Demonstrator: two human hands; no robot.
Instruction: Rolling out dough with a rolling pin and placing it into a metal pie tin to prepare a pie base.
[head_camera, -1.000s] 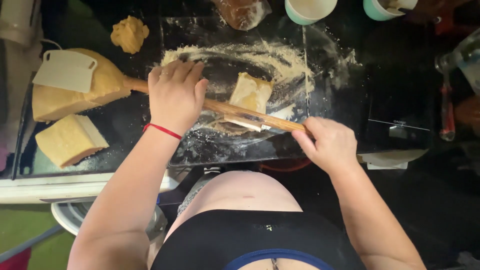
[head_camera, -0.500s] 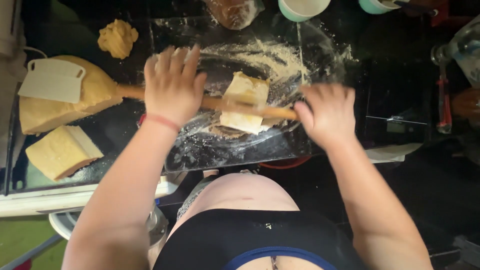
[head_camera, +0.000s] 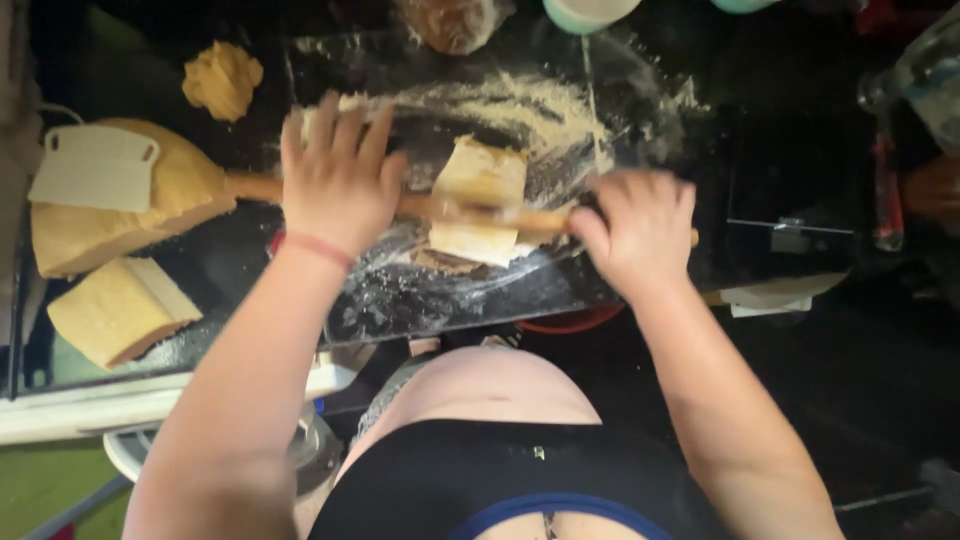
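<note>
- Both hands press flat on the rolling pin (head_camera: 540, 219): left hand (head_camera: 338, 180), right hand (head_camera: 637, 228).
- It has rolled farther onto the dough piece (head_camera: 480, 200), flattening it more.

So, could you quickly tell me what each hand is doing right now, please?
Left hand: open, palm pressing on the rolling pin.
Right hand: curled over the pin's other end.
</note>
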